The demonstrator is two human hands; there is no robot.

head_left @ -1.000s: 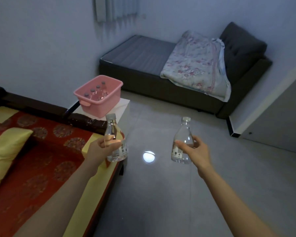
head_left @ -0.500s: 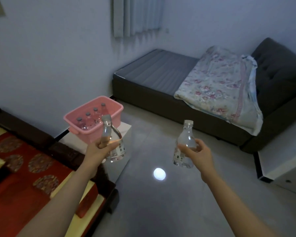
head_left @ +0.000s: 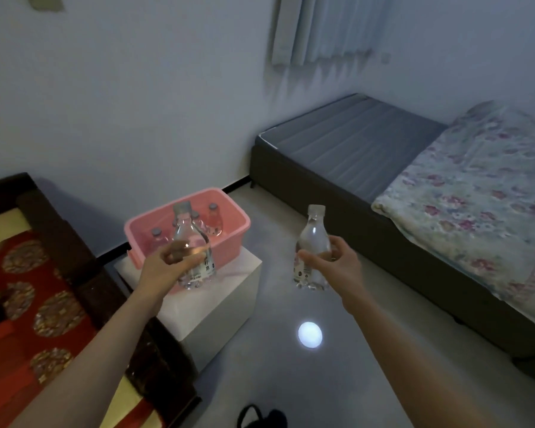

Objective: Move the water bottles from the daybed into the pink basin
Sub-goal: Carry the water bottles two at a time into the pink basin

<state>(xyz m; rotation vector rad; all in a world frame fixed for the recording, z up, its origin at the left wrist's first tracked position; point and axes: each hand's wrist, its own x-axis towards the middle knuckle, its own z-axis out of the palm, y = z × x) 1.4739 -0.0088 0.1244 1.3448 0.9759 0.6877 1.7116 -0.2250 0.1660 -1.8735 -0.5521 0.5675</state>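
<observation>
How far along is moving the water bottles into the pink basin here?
Done: several capped bottles stand inside the pink plastic basin. In hand: the left hand grips one clear plastic bottle near it, the right hand another clear bottle over the floor. Left: both must go in.

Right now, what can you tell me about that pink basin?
The pink basin is a rectangular tub, plastic by its look, with a rolled rim and a small handle on its left end. It sits upright on a white block near the wall. Several capped bottles stand inside. The left hand holds another bottle in front of it, hiding part of its front wall.
</observation>
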